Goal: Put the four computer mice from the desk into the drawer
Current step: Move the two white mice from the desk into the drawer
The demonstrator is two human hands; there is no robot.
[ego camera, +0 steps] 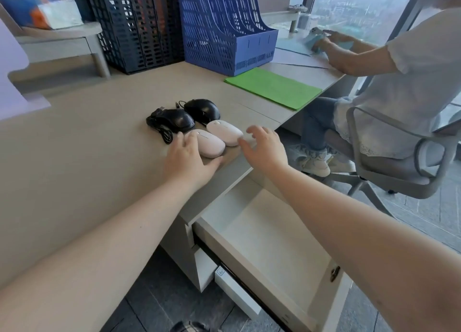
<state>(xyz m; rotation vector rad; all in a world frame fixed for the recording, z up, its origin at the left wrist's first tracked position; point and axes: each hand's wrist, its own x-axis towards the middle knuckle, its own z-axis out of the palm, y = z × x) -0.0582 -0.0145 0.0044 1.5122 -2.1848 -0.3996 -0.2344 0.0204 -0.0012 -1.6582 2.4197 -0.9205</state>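
White plastic, smooth and low: two white mice (216, 138) lie side by side at the tabletop's (87, 142) front edge, two black corded mice (185, 115) just behind them. All four are on the tabletop; the drawer (269, 241) stands open and bare below that edge. The left hand (188, 163) rests over the nearer white mouse, grip spread, fingers not yet closed. The right hand (264, 148) hovers by the farther one, grip spread, holding nothing. Best to close on each mouse's sides and lift clear before crossing the edge. Room toward the drawer looks open; the loose black cords (163, 132) could snag later.
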